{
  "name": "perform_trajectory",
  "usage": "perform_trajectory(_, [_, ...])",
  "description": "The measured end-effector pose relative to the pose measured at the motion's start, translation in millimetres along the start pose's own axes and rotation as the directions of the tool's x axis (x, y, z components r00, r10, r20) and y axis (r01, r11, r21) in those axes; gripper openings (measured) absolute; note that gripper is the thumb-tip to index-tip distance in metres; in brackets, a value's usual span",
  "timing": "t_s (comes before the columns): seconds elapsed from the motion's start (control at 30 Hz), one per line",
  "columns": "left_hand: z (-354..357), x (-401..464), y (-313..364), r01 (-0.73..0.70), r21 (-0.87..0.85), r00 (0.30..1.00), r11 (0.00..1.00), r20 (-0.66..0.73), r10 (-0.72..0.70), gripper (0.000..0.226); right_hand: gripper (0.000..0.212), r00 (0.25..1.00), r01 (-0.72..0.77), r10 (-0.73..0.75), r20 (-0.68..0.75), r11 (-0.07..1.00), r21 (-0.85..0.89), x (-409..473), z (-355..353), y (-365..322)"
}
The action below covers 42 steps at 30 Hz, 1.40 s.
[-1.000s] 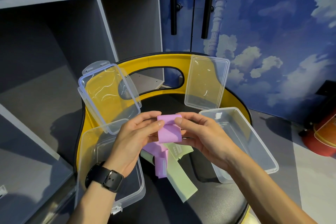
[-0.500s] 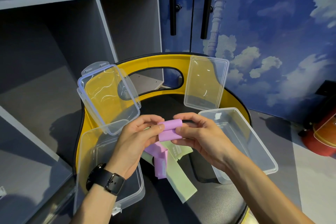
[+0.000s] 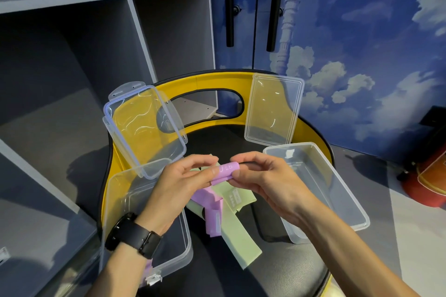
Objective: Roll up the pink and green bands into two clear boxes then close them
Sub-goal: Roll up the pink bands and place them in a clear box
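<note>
My left hand (image 3: 185,183) and my right hand (image 3: 263,181) both pinch a pink band (image 3: 226,171), its top end wound into a small tight roll between my fingertips. The band's loose tail hangs down to the black seat. A green band (image 3: 239,236) lies flat on the seat under the pink one. One clear box (image 3: 135,210) sits at the left beneath my left wrist, its lid (image 3: 144,128) standing open behind it. A second clear box (image 3: 321,188) sits at the right, its lid (image 3: 274,108) also upright.
Everything rests on a black chair seat (image 3: 277,270) with a yellow curved backrest (image 3: 217,82). Grey shelving (image 3: 72,55) stands to the left. A blue sky-patterned cabinet (image 3: 337,31) is behind. A red object (image 3: 429,183) sits on the floor at the right.
The flat pink end held up between my hands has been rolled over into a tight small roll. Both hands stayed in nearly the same place.
</note>
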<state>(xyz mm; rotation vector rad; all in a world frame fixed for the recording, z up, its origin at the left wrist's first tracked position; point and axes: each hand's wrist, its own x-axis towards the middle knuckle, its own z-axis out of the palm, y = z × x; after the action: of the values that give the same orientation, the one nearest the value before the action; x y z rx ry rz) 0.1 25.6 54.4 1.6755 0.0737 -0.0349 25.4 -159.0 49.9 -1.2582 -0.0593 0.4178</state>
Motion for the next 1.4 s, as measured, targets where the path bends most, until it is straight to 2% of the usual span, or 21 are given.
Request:
perform_trajectory(0.13, [-16.8, -1.1, 8.3, -0.042, 0.259, 0.994, 0.965, 0.109, 0.014, 0.017, 0.021, 0.998, 0.026, -0.018, 0.065, 0.992, -0.125, 1.2, 5.2, 5.2])
perform_trajectory(0.33, [-39.4, -1.6, 20.2, -0.076, 0.466, 0.977, 0.882, 0.212, -0.028, 0.02, 0.022, 0.992, 0.092, -0.058, 0.109, 0.933, -0.348, 2.8, 22.0, 16.4])
perform_trajectory(0.5, [-60.8, -7.3, 18.8, -0.056, 0.527, 0.965, 0.848, 0.248, -0.09, 0.024, 0.02, 0.985, 0.115, -0.054, 0.165, 0.916, -0.385, 4.8, 38.1, 23.9])
perform_trajectory(0.77, [-88.4, -25.2, 1.3, -0.024, 0.623, 0.982, 0.782, 0.16, -0.097, 0.026, 0.024, 0.968, 0.134, -0.038, 0.248, 0.915, -0.382, 9.2, 63.3, 45.7])
perform_trajectory(0.87, [-102.8, -32.7, -8.2, -0.017, 0.735, 0.994, 0.678, 0.086, -0.069, 0.013, 0.035, 0.979, 0.091, -0.012, 0.201, 0.916, -0.391, 11.7, 64.0, 47.0])
perform_trajectory(0.97, [-118.7, -37.0, -23.8, 0.036, 0.829, 0.995, 0.558, 0.025, -0.101, 0.012, 0.034, 0.992, 0.049, 0.004, 0.124, 0.907, -0.419, 13.7, 56.8, 45.5])
perform_trajectory(1.1, [-124.0, -38.5, -47.7, 0.013, 0.93, 0.987, 0.367, 0.047, -0.154, 0.013, 0.025, 0.999, -0.02, 0.031, 0.011, 0.841, -0.541, 18.6, 44.3, 48.0])
perform_trajectory(1.23, [-122.7, -33.9, -66.1, -0.038, 0.981, 0.97, 0.192, 0.082, -0.227, 0.02, 0.021, 0.999, -0.051, 0.041, -0.031, 0.78, -0.624, 21.4, 32.8, 53.3])
perform_trajectory(1.4, [-112.8, -27.2, -76.8, -0.11, 0.99, 0.937, 0.083, 0.132, -0.322, 0.026, 0.02, 0.998, -0.07, 0.053, -0.046, 0.738, -0.672, 21.1, 23.9, 55.5])
